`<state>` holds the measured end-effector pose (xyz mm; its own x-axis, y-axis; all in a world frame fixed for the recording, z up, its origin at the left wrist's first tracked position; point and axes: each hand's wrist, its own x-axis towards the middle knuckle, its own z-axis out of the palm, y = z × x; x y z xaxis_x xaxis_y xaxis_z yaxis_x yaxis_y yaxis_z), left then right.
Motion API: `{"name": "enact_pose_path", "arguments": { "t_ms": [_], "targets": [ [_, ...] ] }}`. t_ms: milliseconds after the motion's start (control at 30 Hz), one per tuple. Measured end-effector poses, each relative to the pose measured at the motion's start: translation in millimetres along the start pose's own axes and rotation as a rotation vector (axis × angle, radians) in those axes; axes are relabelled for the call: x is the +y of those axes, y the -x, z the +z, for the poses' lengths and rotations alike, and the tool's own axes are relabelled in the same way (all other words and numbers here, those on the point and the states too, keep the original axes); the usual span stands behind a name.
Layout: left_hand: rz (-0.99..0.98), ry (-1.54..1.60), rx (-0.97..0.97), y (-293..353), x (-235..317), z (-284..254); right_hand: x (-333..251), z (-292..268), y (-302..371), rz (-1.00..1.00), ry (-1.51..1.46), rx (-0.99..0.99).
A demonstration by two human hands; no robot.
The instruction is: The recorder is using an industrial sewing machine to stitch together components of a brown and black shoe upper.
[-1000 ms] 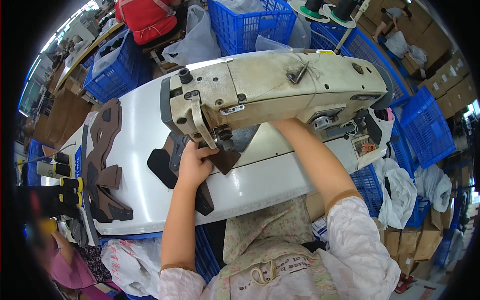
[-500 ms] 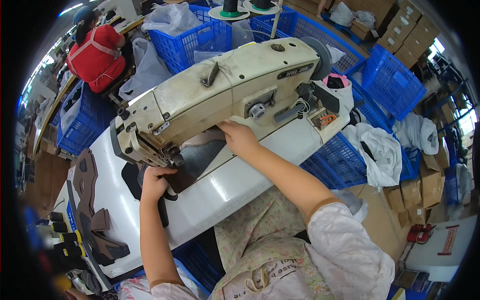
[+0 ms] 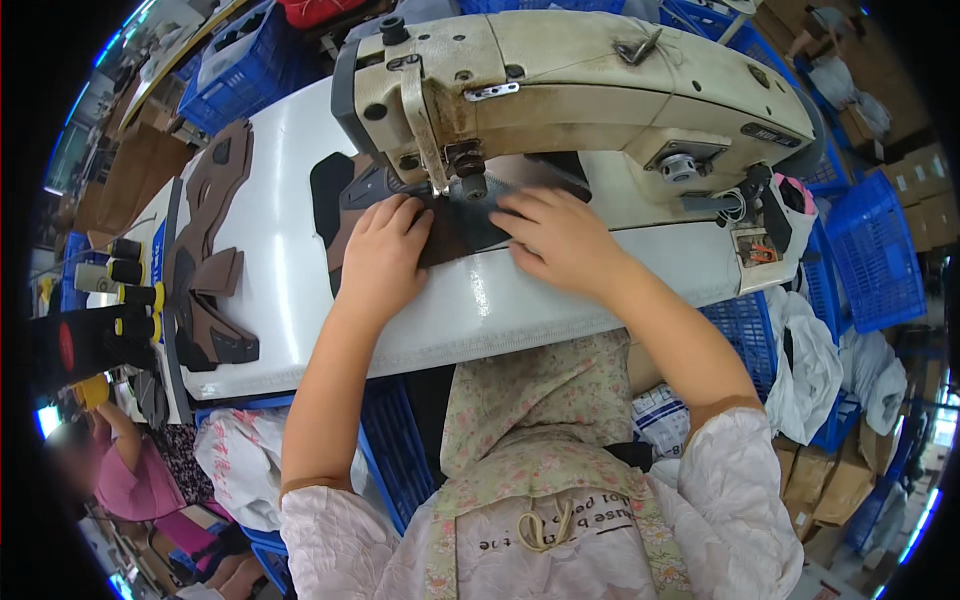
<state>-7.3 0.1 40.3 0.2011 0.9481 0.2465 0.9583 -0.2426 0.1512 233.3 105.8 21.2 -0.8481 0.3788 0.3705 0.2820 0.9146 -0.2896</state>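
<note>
Under the head of a cream sewing machine [image 3: 590, 100] lies a flat brown and black workpiece [image 3: 465, 232] with a grey area, partly hidden by the machine and my fingers. My left hand [image 3: 385, 250] rests on its brown part, left of the presser foot, fingers laid flat. To the right of the needle area, my right hand [image 3: 560, 240] is spread with its fingertips on the workpiece's dark edge. Neither hand is gripped around anything. The needle itself is too small to make out.
Cut brown pieces [image 3: 212, 190] lie stacked along the table's left side. Thread spools [image 3: 135, 295] stand beyond that edge. Blue crates [image 3: 875, 250] and white bags [image 3: 805, 370] surround the white table [image 3: 290, 320]. Another person in pink [image 3: 135, 480] sits at lower left.
My right hand has come out from beneath the machine's arm to the front of the workpiece. My left hand now lies flatter on it. The whole view has shifted.
</note>
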Motion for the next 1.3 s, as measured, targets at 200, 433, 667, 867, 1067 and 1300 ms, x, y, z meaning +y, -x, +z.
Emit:
{"name": "enact_pose_path", "arguments": {
  "t_ms": [200,433,667,867,1067,1300],
  "targets": [
    [-0.058,-0.556,-0.026,-9,28,29,25,21,-51,-0.091,-0.079,-0.233],
    [0.011,-0.431,0.011,-5,16,36,5,23,-44,-0.137,0.152,-0.288],
    [0.006,-0.147,0.015,-1,5,29,5,54,-29,-0.183,0.291,0.042],
    [0.044,-0.148,0.045,3,-5,32,1,55,-28,-0.112,0.288,-0.004],
    [0.095,-0.114,0.067,5,-14,30,-1,55,-27,-0.098,0.303,0.024],
    [0.109,-0.083,0.09,3,-22,29,-3,55,-27,-0.061,0.281,-0.004]
  ]
}}
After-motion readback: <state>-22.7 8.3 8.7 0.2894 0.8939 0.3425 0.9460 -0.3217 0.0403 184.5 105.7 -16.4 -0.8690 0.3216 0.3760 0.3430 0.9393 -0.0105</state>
